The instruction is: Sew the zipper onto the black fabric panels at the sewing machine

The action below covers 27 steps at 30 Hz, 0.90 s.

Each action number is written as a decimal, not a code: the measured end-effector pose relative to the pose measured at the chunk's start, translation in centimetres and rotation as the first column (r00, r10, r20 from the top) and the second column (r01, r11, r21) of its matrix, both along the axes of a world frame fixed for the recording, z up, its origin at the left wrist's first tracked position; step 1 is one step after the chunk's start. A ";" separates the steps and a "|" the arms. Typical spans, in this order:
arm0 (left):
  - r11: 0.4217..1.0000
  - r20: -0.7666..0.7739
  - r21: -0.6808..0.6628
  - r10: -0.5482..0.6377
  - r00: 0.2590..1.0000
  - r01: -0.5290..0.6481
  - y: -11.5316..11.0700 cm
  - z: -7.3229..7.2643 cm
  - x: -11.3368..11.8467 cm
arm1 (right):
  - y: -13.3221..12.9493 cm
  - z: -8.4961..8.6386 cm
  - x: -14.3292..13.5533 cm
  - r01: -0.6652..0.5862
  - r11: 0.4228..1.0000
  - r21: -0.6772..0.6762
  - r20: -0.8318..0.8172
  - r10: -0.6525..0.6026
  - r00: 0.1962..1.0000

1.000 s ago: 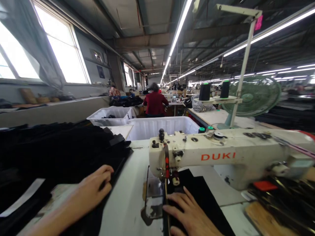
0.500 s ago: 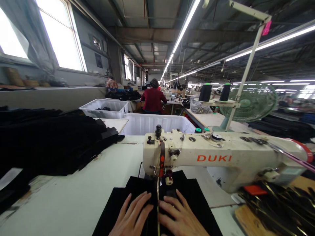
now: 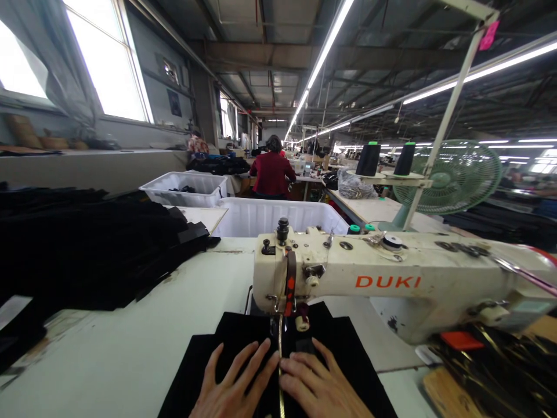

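A cream sewing machine (image 3: 391, 278) marked DUKI stands on the white table (image 3: 130, 348). Black fabric pieces (image 3: 339, 354) lie flat under its needle head, with a thin metal strip (image 3: 281, 360) running toward me between them. My left hand (image 3: 235, 386) lies flat on the left piece, fingers spread. My right hand (image 3: 319, 386) presses flat on the right piece, its fingertips beside the strip. Both hands sit just in front of the presser foot (image 3: 285, 316).
A tall heap of black fabric (image 3: 87, 249) covers the table's left side. White plastic bins (image 3: 270, 217) stand behind the machine. Thread cones (image 3: 369, 159) and a green fan (image 3: 456, 177) are at the right. A person in a red top (image 3: 272, 174) sits further back.
My left hand left the heap at the left, and a black piece now lies beside the right one under the needle. Both hands now press flat there, and have shifted only slightly in the last half second.
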<state>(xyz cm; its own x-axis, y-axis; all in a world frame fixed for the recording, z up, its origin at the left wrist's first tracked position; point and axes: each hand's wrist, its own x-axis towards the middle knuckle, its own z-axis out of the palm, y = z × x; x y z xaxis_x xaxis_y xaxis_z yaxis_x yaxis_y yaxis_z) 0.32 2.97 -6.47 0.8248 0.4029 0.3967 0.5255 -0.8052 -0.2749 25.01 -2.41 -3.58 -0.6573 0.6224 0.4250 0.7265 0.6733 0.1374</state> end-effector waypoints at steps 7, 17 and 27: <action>0.996 0.016 -0.062 -0.070 0.997 0.071 0.2 1.8 1.1 | 1.0 0.3 -0.3 0.238 0.960 -0.146 -0.110 -0.255 0.961; 0.996 0.054 0.072 -0.064 0.997 0.060 0.1 0.4 0.8 | 1.9 1.1 -0.8 0.151 0.973 -0.175 -0.172 -0.181 0.968; 0.990 0.060 0.105 -0.102 0.993 0.095 0.4 0.3 0.5 | 1.2 -0.7 -0.7 0.084 0.996 0.024 -0.241 -0.076 0.968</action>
<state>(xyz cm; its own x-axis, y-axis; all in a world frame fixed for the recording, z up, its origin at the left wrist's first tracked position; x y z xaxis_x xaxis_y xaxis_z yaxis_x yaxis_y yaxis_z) 0.77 3.34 -6.19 0.8294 0.2756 0.4860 0.4646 -0.8234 -0.3258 24.30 -1.23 -4.30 -0.4826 0.6515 0.5854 0.7921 0.6098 -0.0257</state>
